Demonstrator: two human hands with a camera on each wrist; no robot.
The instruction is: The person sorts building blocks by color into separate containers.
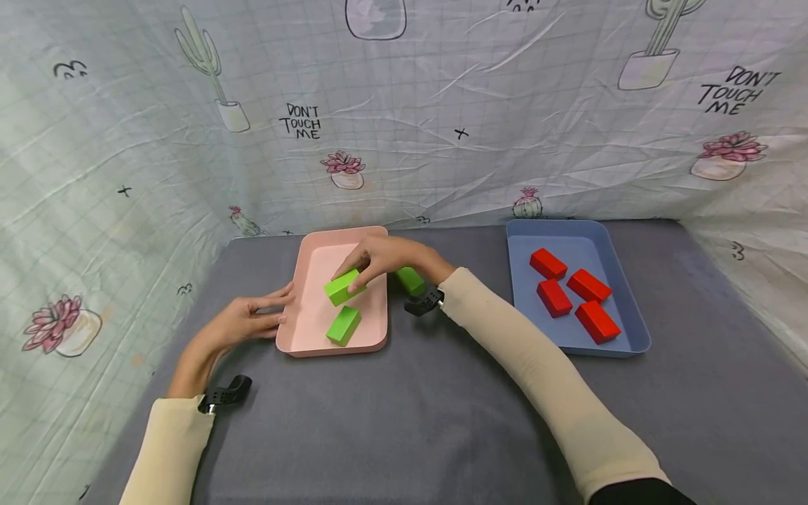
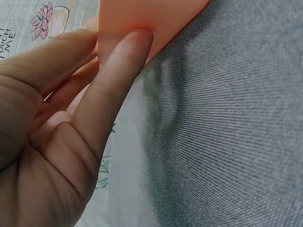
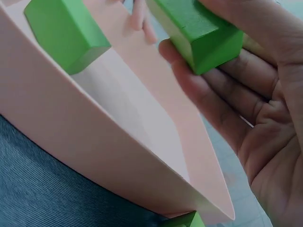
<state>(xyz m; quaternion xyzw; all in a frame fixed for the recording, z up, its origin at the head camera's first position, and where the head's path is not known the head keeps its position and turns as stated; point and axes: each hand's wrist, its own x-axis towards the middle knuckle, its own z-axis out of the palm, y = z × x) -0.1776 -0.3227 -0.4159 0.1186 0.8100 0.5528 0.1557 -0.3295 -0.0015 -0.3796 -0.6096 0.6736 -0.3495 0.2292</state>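
Over the pink tray point(image 1: 304, 280), my right hand point(image 1: 388, 256) pinches a green block point(image 1: 344, 286) between thumb and fingers. The right wrist view shows this held block point(image 3: 208, 38) raised above the tray's inside. A second green block point(image 1: 344, 325) lies on the tray floor, nearer the front. Just outside the tray's right wall sits another green block point(image 1: 410, 280), partly hidden by my right hand and wrist. My left hand point(image 1: 243, 322) touches the tray's left side with extended fingers. In the left wrist view its thumb point(image 2: 128, 56) rests against the outer wall.
At the right stands a blue tray point(image 1: 524, 242) holding several red blocks point(image 1: 555, 298). Both trays stand on a grey cloth surface point(image 1: 404, 414). A patterned curtain point(image 1: 416, 105) rises behind and along the sides.
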